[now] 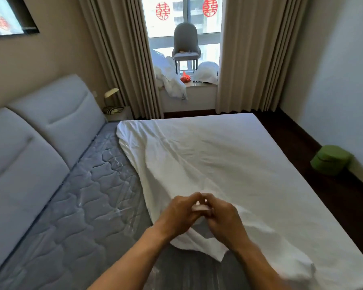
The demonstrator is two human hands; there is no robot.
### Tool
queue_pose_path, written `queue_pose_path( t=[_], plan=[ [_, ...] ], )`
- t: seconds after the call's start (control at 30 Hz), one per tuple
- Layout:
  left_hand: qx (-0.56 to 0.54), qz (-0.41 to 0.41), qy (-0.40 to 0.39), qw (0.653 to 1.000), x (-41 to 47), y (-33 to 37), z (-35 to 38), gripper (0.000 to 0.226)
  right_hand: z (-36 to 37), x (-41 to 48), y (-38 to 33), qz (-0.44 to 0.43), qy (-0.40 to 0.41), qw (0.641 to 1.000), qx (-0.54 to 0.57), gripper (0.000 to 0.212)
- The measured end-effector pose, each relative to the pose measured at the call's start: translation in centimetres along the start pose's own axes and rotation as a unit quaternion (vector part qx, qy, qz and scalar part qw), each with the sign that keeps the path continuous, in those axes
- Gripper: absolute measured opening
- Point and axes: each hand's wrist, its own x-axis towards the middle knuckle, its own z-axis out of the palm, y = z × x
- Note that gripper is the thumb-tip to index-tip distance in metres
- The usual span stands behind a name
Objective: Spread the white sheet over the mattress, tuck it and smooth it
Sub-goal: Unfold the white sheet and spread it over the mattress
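Well to the left of the left hand, against the wall: padded grey headboard. Between headboard and that hand, bare: grey quilted mattress under glossy clear wrap. Centre frame, left hand, fingers curled, pinching a bunched fold of white sheet. Touching it fingertip to fingertip, right hand, likewise curled and gripping the same fold, raised slightly off the bed. Beyond and to the right of both hands, sheet spread over the far and right part of the mattress, creased, wrinkles fanning out from the grip; left edge loose and rumpled, running diagonally from the far corner down to the hands; near corner lying by the right forearm. Far beyond the hands, between beige curtains, grey chair at the window, white bedding heaped beside it. Well to the right of the right hand, on dark floor near the wall, green stool.
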Motion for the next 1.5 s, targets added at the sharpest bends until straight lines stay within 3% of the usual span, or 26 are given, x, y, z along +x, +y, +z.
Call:
queue_pose_path(
  t=[0.1, 0.2, 0.27, 0.37, 0.43, 0.5, 0.53, 0.6, 0.67, 0.7, 0.77, 0.83, 0.97, 1.07, 1.13, 1.2, 1.27, 1.37, 1.43, 1.5],
  plan=[
    [0.074, -0.003, 0.042, 0.996, -1.3, -1.9, -1.3, 0.013, -1.4, 0.7, -1.0, -0.034, 0.076, 0.996, 0.0, 0.018],
    [0.1, -0.06, 0.109, 0.987, -2.6, -3.8, -2.4, 0.004, -3.1, 0.8, -2.6, -0.058, 0.168, 0.984, -0.025, 0.015],
    [0.13, -0.11, 0.145, 0.975, -3.6, -5.1, -3.9, 0.012, -4.1, 0.6, -3.9, -0.057, 0.226, 0.972, -0.037, 0.018],
    [0.13, -0.154, 0.143, 0.969, -5.2, -7.4, -7.0, 0.018, -4.2, -0.1, -5.1, 0.017, 0.329, 0.944, -0.015, 0.023],
    [0.124, -0.174, 0.128, 0.968, -6.5, -8.7, -9.1, 0.019, -3.7, -0.7, -5.5, 0.117, 0.403, 0.907, 0.025, 0.028],
    [0.128, -0.186, 0.104, 0.969, -8.1, -10.1, -11.1, 0.018, -1.4, -1.0, -7.1, 0.173, 0.432, 0.884, -0.031, 0.029],
    [0.126, -0.177, 0.093, 0.972, -8.6, -10.3, -11.6, 0.017, 0.3, -1.1, -8.3, 0.148, 0.41, 0.895, -0.097, 0.036],
    [0.1, -0.137, 0.093, 0.981, -10.0, -10.4, -12.7, 0.014, 5.8, -0.8, -11.7, 0.03, 0.253, 0.949, -0.188, 0.065],
    [0.073, -0.09, 0.112, 0.987, -11.6, -10.2, -13.5, 0.013, 11.6, -0.6, -15.6, 0.013, 0.085, 0.981, -0.172, 0.082],
    [0.06, -0.071, 0.123, 0.988, -12.7, -10.3, -14.0, 0.012, 14.0, -0.4, -17.2, 0.037, 0.038, 0.99, -0.13, 0.076],
    [0.051, -0.047, 0.14, 0.988, -14.7, -10.9, -14.6, 0.009, 15.7, 0.1, -18.8, 0.045, 0.037, 0.994, -0.087, 0.038],
    [0.078, -0.063, 0.142, 0.985, -16.7, -12.7, -15.2, 0.013, 15.8, 0.4, -19.8, 0.021, 0.101, 0.992, -0.077, 0.02],
    [0.107, -0.149, 0.144, 0.972, -19.5, -17.1, -16.6, 0.017, 13.6, 0.5, -20.5, 0.021, 0.244, 0.969, -0.028, 0.021],
    [0.12, -0.212, 0.158, 0.957, -21.2, -20.3, -18.5, 0.017, 11.7, 0.5, -19.2, 0.142, 0.359, 0.922, 0.038, 0.027],
    [0.114, -0.211, 0.167, 0.956, -21.6, -21.5, -20.0, 0.017, 12.6, 0.4, -19.0, 0.195, 0.388, 0.901, 0.013, 0.033],
    [0.102, -0.173, 0.151, 0.968, -21.0, -21.1, -21.2, 0.015, 16.3, 0.9, -20.9, 0.076, 0.317, 0.943, -0.068, 0.035],
    [0.095, -0.125, 0.136, 0.978, -20.2, -19.8, -22.2, 0.014, 21.8, 1.8, -23.7, -0.054, 0.129, 0.987, -0.083, 0.059],
    [0.085, -0.072, 0.118, 0.987, -20.1, -18.9, -22.9, 0.025, 27.4, 3.9, -26.2, -0.035, -0.031, 0.999, -0.023, 0.076],
    [0.1, -0.062, 0.126, 0.985, -21.2, -19.9, -23.1, 0.024, 27.9, 5.7, -25.7, -0.043, -0.05, 0.998, -0.003, 0.059],
    [0.124, -0.108, 0.155, 0.974, -23.1, -22.2, -23.6, 0.022, 27.3, 7.6, -24.9, -0.064, 0.018, 0.997, 0.047, 0.044]
  ],
)
